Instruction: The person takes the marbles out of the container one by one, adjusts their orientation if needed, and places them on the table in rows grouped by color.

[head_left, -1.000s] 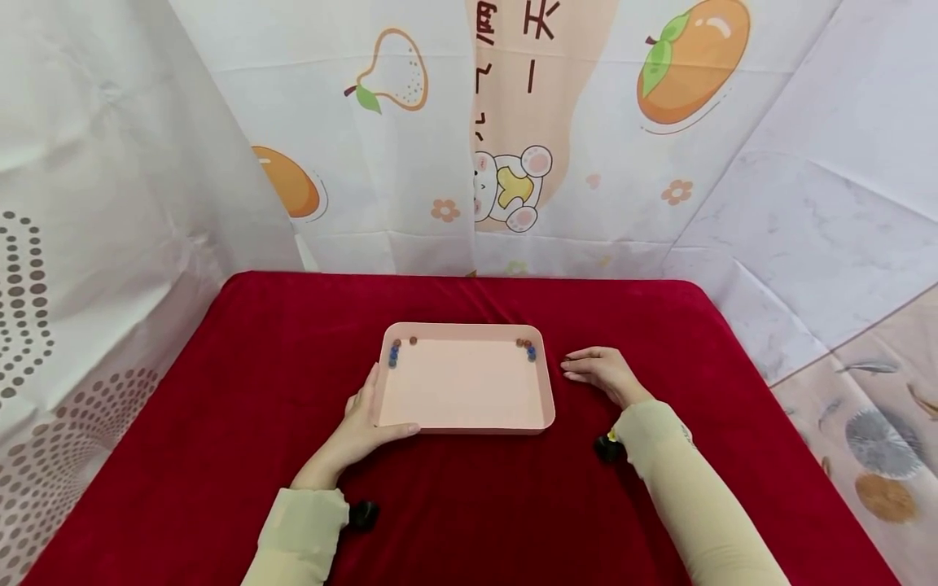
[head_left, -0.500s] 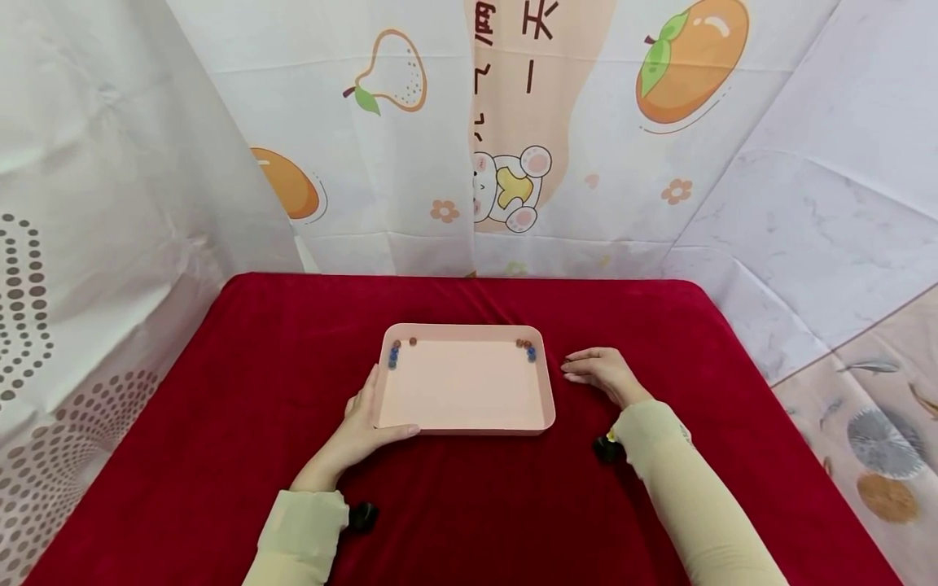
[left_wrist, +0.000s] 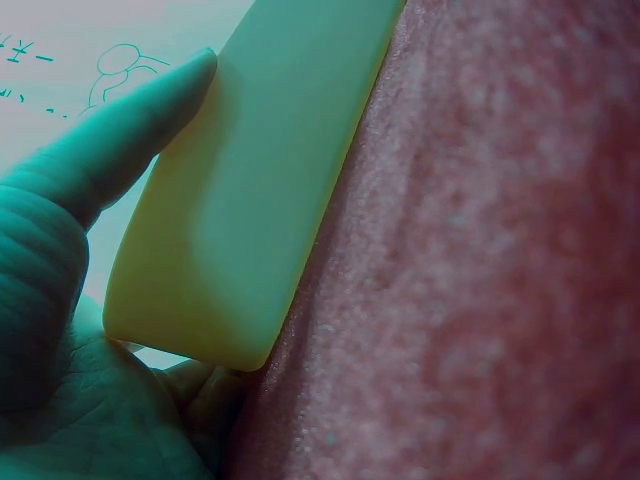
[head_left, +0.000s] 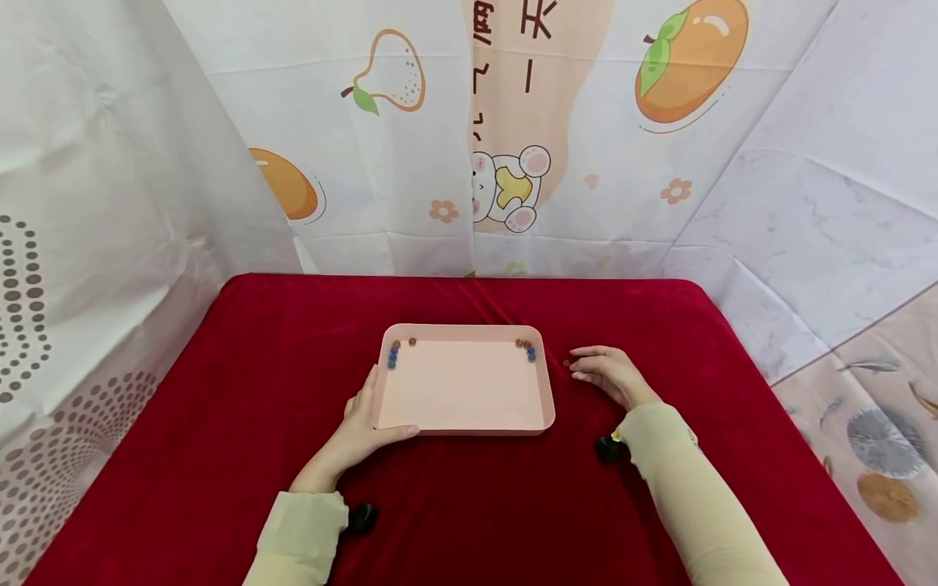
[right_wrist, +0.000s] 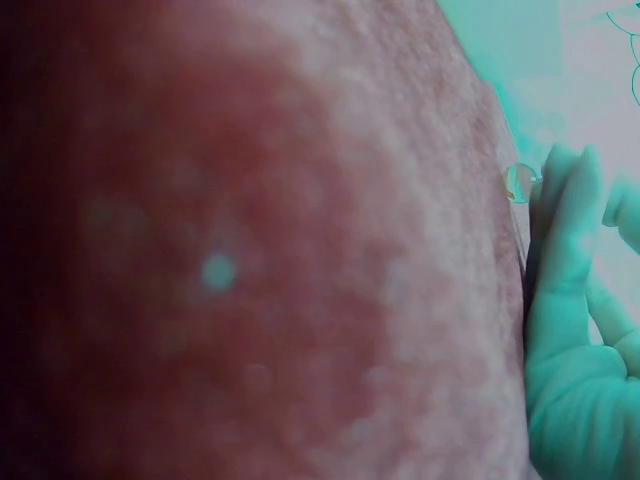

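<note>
My left hand (head_left: pixel 357 425) holds a shallow pale pink tray (head_left: pixel 462 395) by its near left corner, thumb along the front wall and fingers along the left side. The left wrist view shows the thumb (left_wrist: pixel 150 125) against the tray's wall. To the right of the tray, a small clear marble (head_left: pixel 566 363) with a coloured core lies on the red cloth. My right hand (head_left: pixel 610 376) is just right of it, fingers loosely bent and holding nothing. In the right wrist view the marble (right_wrist: pixel 521 183) shows right beside the fingertips.
Brown and blue marbles sit in the tray's far left corner, among them a blue marble (head_left: pixel 393 355). Others, including another blue marble (head_left: pixel 531 355), lie in its far right corner. Red cloth (head_left: pixel 469 505) covers the table; a printed curtain (head_left: pixel 410 203) hangs behind.
My right hand has drawn slightly to the right, away from the marble, which now shows apart from the fingertips. The left hand and tray have stayed in place.
</note>
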Action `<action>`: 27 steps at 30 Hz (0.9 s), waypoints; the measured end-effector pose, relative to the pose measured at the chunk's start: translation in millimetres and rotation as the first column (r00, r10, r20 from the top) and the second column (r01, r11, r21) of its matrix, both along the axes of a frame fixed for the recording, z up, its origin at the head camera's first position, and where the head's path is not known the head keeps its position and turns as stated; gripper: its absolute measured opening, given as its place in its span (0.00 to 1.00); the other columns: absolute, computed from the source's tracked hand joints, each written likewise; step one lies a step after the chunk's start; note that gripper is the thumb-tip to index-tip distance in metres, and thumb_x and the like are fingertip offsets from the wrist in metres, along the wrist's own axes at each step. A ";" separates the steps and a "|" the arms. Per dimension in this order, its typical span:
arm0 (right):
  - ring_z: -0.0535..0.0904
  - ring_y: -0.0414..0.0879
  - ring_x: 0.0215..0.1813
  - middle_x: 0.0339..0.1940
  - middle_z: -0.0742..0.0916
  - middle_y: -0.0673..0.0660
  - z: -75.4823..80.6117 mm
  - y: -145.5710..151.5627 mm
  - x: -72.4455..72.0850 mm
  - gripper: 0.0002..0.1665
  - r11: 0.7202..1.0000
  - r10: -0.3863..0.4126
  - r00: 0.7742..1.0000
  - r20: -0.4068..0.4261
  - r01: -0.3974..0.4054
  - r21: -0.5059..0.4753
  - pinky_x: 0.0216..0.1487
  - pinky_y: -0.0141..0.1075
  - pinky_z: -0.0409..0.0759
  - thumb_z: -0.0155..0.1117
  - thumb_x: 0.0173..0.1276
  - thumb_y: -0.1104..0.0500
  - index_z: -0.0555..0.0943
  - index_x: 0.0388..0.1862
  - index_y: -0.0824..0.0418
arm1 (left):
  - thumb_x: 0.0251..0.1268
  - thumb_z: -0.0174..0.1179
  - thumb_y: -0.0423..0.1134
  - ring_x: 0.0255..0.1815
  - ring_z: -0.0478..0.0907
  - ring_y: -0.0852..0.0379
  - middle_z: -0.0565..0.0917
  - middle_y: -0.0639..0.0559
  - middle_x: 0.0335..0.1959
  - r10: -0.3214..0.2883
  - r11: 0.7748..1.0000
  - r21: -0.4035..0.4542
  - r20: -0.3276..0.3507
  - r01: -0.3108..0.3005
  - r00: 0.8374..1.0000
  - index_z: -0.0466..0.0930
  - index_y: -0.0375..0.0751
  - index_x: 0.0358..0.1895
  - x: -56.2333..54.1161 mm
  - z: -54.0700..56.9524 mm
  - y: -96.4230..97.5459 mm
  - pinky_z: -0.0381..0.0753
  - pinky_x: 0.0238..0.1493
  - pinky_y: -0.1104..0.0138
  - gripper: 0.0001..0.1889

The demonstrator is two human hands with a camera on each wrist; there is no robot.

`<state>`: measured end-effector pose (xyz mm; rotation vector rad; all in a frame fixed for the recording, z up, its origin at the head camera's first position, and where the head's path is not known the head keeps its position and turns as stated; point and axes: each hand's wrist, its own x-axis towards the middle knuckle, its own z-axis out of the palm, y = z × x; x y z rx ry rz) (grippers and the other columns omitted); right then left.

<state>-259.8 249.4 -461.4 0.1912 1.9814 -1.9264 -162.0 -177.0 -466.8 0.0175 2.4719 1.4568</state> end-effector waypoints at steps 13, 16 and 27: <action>0.83 0.37 0.30 0.32 0.86 0.50 0.4 4.6 0.7 0.29 0.998 -0.035 0.999 0.038 0.037 -0.055 0.37 0.26 0.82 0.56 0.72 0.69 0.64 0.70 0.75 | 0.49 0.75 0.56 0.78 0.37 0.41 0.39 0.39 0.81 0.008 1.000 -0.014 0.013 -0.008 1.000 0.27 0.56 0.80 1.7 1.0 0.9 0.49 0.73 0.35 0.68; 0.84 0.38 0.31 0.34 0.86 0.49 1.8 5.9 0.7 0.28 0.997 -0.029 0.998 0.049 0.032 -0.068 0.37 0.26 0.82 0.56 0.73 0.69 0.65 0.70 0.74 | 0.49 0.75 0.56 0.79 0.37 0.42 0.39 0.39 0.81 0.009 1.000 -0.017 0.011 -0.008 1.000 0.26 0.56 0.80 1.9 0.9 1.8 0.49 0.73 0.35 0.68; 0.84 0.38 0.33 0.35 0.88 0.48 13.9 3.4 -3.0 0.30 0.998 0.062 0.997 -0.054 -0.061 0.024 0.40 0.29 0.83 0.59 0.73 0.65 0.65 0.68 0.78 | 0.49 0.75 0.55 0.78 0.37 0.42 0.39 0.41 0.81 0.007 1.000 -0.018 0.004 -0.006 1.000 0.26 0.56 0.80 1.1 0.4 1.4 0.49 0.73 0.35 0.68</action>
